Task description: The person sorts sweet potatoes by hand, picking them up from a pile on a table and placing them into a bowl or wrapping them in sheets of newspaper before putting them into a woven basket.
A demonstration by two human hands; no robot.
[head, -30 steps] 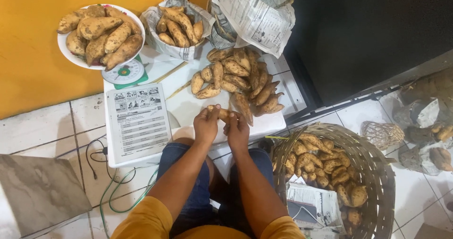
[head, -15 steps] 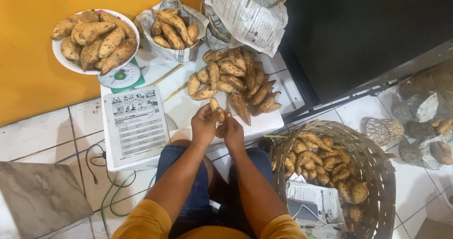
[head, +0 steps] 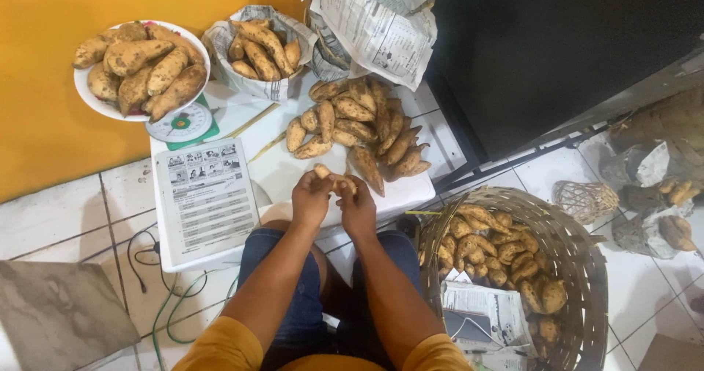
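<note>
Brown sweet potato (head: pixel 328 174) sits pinched between left hand (head: pixel 311 198) and right hand (head: pixel 357 205), both now drawn slightly nearer the tabletop (head: pixel 279 173) edge than before, below the loose pile (head: pixel 359 125).

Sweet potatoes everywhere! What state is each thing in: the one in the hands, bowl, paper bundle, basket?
Small sweet potato: gripped by left hand and right hand.
White bowl: heaped full, on the scale.
Newspaper bundle: open, filled.
Loose pile: spread on the white board.
Wicker basket: partly filled.
</note>
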